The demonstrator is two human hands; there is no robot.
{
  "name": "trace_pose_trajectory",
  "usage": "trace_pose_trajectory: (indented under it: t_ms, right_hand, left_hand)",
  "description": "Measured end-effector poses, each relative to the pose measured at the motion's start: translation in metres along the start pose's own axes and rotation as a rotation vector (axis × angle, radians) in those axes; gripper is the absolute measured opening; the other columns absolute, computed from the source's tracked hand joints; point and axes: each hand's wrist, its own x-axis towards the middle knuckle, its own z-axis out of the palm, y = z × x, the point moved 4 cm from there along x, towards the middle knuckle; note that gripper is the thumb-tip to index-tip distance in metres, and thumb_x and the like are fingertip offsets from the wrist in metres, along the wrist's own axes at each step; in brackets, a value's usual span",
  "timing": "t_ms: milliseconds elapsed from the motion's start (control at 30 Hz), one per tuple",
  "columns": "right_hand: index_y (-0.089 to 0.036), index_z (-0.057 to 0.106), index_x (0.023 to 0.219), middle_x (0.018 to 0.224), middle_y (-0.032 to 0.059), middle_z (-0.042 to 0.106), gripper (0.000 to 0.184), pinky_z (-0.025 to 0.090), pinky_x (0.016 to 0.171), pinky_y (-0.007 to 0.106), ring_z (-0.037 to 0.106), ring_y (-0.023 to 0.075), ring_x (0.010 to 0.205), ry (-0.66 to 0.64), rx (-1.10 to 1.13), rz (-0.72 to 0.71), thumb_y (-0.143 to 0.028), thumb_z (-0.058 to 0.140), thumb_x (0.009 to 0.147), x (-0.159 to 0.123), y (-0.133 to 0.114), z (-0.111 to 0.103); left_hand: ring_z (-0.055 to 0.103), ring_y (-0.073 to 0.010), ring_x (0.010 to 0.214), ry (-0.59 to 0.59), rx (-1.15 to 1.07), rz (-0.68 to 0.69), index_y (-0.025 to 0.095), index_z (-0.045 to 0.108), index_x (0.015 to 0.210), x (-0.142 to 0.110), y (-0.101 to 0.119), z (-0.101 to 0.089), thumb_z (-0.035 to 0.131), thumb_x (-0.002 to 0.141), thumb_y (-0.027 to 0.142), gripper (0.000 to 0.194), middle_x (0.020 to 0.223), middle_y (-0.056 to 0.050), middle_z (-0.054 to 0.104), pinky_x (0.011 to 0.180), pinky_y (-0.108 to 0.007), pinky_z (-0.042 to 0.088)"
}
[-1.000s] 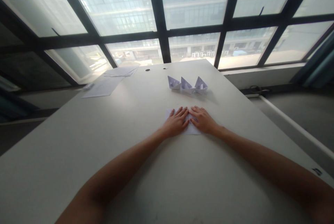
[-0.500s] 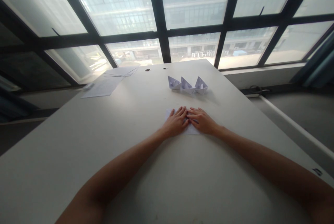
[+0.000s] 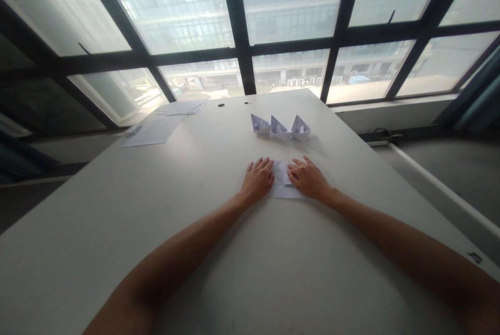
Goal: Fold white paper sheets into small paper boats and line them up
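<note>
A partly folded sheet of white paper point(image 3: 279, 189) lies on the table in front of me. My left hand point(image 3: 258, 178) rests flat over its left side, fingers spread, covering that edge. On the right, my right hand point(image 3: 308, 176) presses on the paper with its fingers apart and slightly bent. A small folded flap shows beside the right thumb and fingertips. The paper's middle is visible between the hands, while its right end is hidden. Just beyond stand three white paper boats point(image 3: 280, 129) in a row.
Several loose white sheets point(image 3: 150, 132) lie at the far left of the white table point(image 3: 117, 210). Two small round holes are near its back edge. Large dark-framed windows point(image 3: 244, 59) rise behind, and a cable point(image 3: 386, 134) lies beyond the right edge.
My hands have moved apart from the paper's middle, the left one leftward and the right one slightly rightward. More of the paper now shows between them. The boats have stayed put.
</note>
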Motion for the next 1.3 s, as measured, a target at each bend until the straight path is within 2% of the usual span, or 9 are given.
trace_pose_trajectory:
  t_ms: [100,200,367,500,600,667,767,933,1300]
  right_hand:
    - [-0.017,0.075,0.102,0.118,0.0099,0.073,0.025,0.018,0.120,0.046,0.054,0.0242,0.130,0.011,0.004,0.002,-0.018,0.051,0.093,0.000,0.004,-0.001]
    - [-0.018,0.074,0.103,0.120,0.0082,0.072,0.025,0.018,0.121,0.046,0.054,0.0239,0.130,0.010,0.015,-0.008,-0.015,0.053,0.089,0.000,0.005,0.000]
    - [-0.019,0.074,0.105,0.122,0.0079,0.071,0.027,0.019,0.121,0.046,0.054,0.0232,0.131,0.003,0.022,-0.007,-0.014,0.053,0.089,0.000,0.007,0.001]
    - [-0.020,0.074,0.105,0.124,0.0071,0.071,0.027,0.018,0.120,0.047,0.054,0.0236,0.131,0.000,0.030,-0.007,-0.014,0.052,0.090,0.000,0.007,0.002]
    - [-0.019,0.074,0.106,0.127,0.0070,0.069,0.028,0.018,0.120,0.047,0.053,0.0243,0.131,-0.003,0.035,-0.001,-0.014,0.052,0.090,0.000,0.007,0.002]
    - [-0.020,0.073,0.108,0.129,0.0075,0.068,0.029,0.019,0.120,0.047,0.053,0.0245,0.131,-0.005,0.036,0.002,-0.015,0.051,0.091,0.000,0.007,0.002]
    - [-0.020,0.072,0.114,0.132,0.0080,0.066,0.031,0.020,0.119,0.049,0.053,0.0250,0.132,-0.012,0.037,0.013,-0.016,0.051,0.092,0.001,0.008,0.003]
    - [-0.021,0.071,0.116,0.132,0.0066,0.066,0.032,0.021,0.118,0.048,0.054,0.0247,0.130,0.008,0.040,0.040,-0.016,0.051,0.091,0.000,0.011,0.009]
    - [-0.020,0.072,0.114,0.131,0.0098,0.066,0.032,0.024,0.117,0.045,0.056,0.0234,0.126,0.047,0.052,0.042,-0.016,0.051,0.091,0.000,0.009,0.008]
  left_hand:
    - [0.024,-0.0348,0.148,0.025,0.013,-0.130,0.019,0.028,0.155,-0.002,-0.008,0.002,0.036,0.100,0.041,0.060,0.159,-0.016,0.032,0.116,-0.057,0.024]
    - [0.026,-0.0385,0.146,0.065,-0.020,-0.191,0.019,0.017,0.157,-0.003,-0.013,0.005,0.039,0.098,0.047,0.069,0.156,-0.021,0.033,0.114,-0.058,0.024]
    - [0.044,-0.0327,0.131,0.223,-0.164,-0.103,0.018,-0.001,0.159,0.001,-0.013,-0.001,0.054,0.092,0.036,0.088,0.139,-0.019,0.042,0.109,-0.051,0.037]
    - [0.051,-0.0250,0.122,0.336,-0.316,-0.045,0.020,-0.010,0.158,0.002,-0.008,-0.012,0.054,0.091,0.024,0.092,0.133,-0.015,0.043,0.101,-0.039,0.047]
    - [0.059,-0.0206,0.110,0.259,-0.327,0.016,0.021,-0.005,0.158,0.001,0.001,-0.017,0.049,0.096,0.026,0.083,0.128,-0.011,0.053,0.095,-0.033,0.050]
    - [0.061,-0.0203,0.109,0.141,-0.268,0.089,0.024,0.014,0.158,-0.002,0.010,-0.015,0.047,0.099,0.035,0.068,0.127,-0.008,0.059,0.096,-0.033,0.050]
    - [0.050,-0.0239,0.132,-0.030,-0.139,0.222,0.026,0.040,0.148,-0.008,0.022,-0.007,0.040,0.101,0.048,0.052,0.144,-0.009,0.053,0.112,-0.039,0.038]
    - [0.020,-0.0260,0.151,-0.174,-0.041,0.298,0.021,0.028,0.156,-0.012,0.026,0.004,0.031,0.100,0.061,0.068,0.162,-0.011,0.026,0.122,-0.047,0.017]
    - [0.022,-0.0240,0.151,-0.156,-0.033,0.304,0.023,0.028,0.155,-0.011,0.028,0.000,0.029,0.101,0.058,0.064,0.161,-0.010,0.030,0.122,-0.046,0.015]
